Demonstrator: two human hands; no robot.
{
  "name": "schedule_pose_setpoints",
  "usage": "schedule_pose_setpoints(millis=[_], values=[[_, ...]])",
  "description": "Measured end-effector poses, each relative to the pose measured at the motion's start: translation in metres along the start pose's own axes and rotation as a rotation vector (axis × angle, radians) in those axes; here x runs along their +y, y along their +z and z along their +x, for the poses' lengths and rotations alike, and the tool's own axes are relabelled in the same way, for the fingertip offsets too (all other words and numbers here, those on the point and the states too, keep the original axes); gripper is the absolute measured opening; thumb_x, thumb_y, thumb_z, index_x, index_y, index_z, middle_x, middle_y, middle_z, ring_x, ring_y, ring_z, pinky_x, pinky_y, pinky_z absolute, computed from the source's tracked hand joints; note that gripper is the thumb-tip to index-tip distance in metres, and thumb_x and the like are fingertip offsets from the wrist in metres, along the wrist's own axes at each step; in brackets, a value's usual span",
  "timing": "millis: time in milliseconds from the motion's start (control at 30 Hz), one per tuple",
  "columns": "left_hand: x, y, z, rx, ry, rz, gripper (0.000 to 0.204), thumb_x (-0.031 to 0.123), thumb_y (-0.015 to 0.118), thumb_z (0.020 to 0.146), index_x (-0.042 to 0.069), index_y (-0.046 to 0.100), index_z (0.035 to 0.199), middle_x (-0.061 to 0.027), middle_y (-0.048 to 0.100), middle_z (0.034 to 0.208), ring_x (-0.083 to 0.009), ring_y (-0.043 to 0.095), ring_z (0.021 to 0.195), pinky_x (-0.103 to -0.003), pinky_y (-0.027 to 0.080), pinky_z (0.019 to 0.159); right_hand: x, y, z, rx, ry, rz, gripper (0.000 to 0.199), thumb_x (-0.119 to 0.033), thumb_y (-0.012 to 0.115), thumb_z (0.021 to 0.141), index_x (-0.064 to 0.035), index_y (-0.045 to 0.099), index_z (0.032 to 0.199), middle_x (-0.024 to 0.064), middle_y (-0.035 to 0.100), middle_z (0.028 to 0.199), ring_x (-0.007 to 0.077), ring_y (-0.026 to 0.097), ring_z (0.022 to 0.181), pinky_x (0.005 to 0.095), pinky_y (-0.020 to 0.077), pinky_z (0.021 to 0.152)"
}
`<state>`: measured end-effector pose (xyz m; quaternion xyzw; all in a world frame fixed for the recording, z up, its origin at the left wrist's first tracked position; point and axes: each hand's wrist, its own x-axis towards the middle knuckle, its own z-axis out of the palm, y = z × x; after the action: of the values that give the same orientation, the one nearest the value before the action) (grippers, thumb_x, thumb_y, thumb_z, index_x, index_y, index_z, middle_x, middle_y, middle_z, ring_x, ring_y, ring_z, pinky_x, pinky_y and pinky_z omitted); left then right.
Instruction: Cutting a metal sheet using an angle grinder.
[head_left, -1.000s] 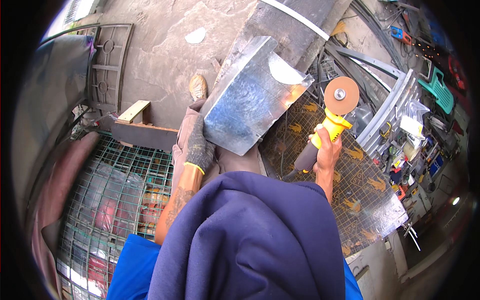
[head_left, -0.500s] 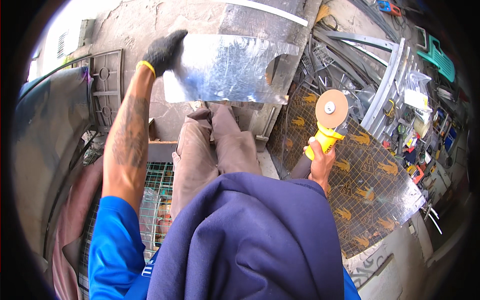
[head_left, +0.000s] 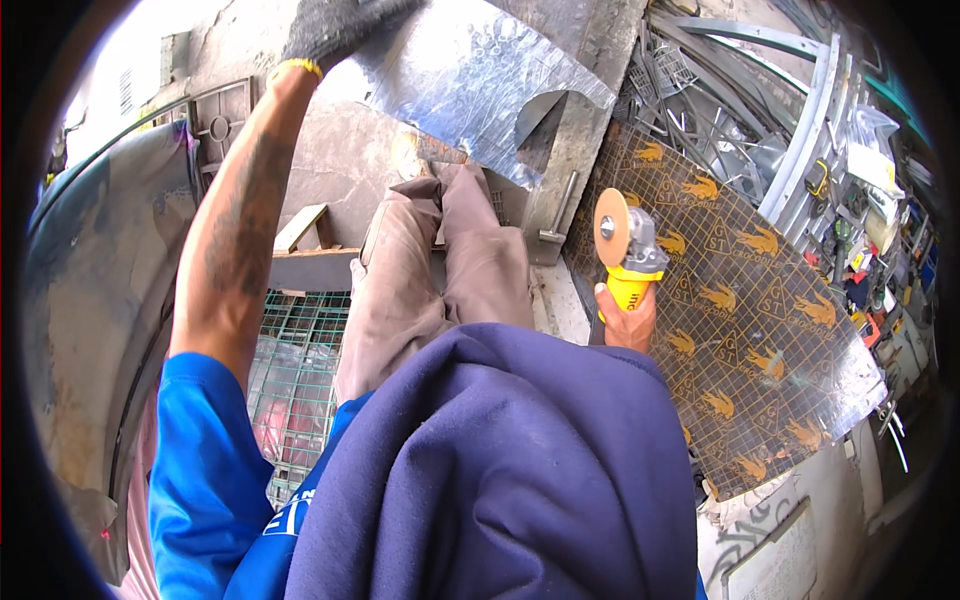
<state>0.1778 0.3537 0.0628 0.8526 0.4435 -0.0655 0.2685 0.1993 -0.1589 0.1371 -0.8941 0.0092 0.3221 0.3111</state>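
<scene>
At the far left, my left hand [head_left: 340,28], in a dark glove with a yellow cuff, grips the edge of a shiny metal sheet [head_left: 470,75]. A rounded notch is cut into the sheet's right end. Its near edge hangs tilted above my shoes, and its far part runs out of view. My bare right hand [head_left: 628,322] is closed around the yellow body of an angle grinder [head_left: 632,270]. The grinder's tan disc [head_left: 611,228] points up and stands apart from the sheet. Most of the grinder's handle is hidden behind the purple cloth at my chest.
A patterned brown board [head_left: 740,330] lies to the right. Beyond it are metal profiles [head_left: 800,130] and a clutter of tools. A hammer [head_left: 562,215] rests near my legs. Green wire mesh [head_left: 300,350] is below left, beside a large curved panel [head_left: 110,280].
The metal sheet has turned, its right end swinging nearer, and my left hand has moved farther away with it. The grinder has shifted left and its disc has turned more edge-on.
</scene>
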Motion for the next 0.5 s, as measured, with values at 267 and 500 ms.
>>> schedule_pose_setpoints(millis=[267, 500], values=[[0.034, 0.005, -0.106, -0.374, 0.100, 0.347, 0.106, 0.053, 0.089, 0.068, 0.025, 0.039, 0.158, -0.0296, 0.029, 0.163, -0.0619, 0.031, 0.142, -0.073, 0.038, 0.109, -0.004, 0.052, -0.005, -0.069, 0.001, -0.050, 0.059, -0.029, 0.082, 0.080, -0.0032, 0.058, 0.126, 0.0138, 0.069, 0.105, 0.0275, 0.067, 0.089, 0.0411, 0.0529, 0.084], [0.038, 0.025, -0.117, -0.349, 0.037, 0.293, 0.095, 0.042, 0.079, 0.082, 0.027, 0.030, 0.162, -0.0254, 0.015, 0.170, -0.0639, 0.020, 0.148, -0.083, 0.030, 0.107, 0.001, 0.065, -0.003, -0.040, -0.081, -0.083, 0.053, -0.027, 0.083, 0.083, -0.0025, 0.060, 0.124, 0.0104, 0.068, 0.102, 0.0224, 0.065, 0.086, 0.0372, 0.0528, 0.080]])
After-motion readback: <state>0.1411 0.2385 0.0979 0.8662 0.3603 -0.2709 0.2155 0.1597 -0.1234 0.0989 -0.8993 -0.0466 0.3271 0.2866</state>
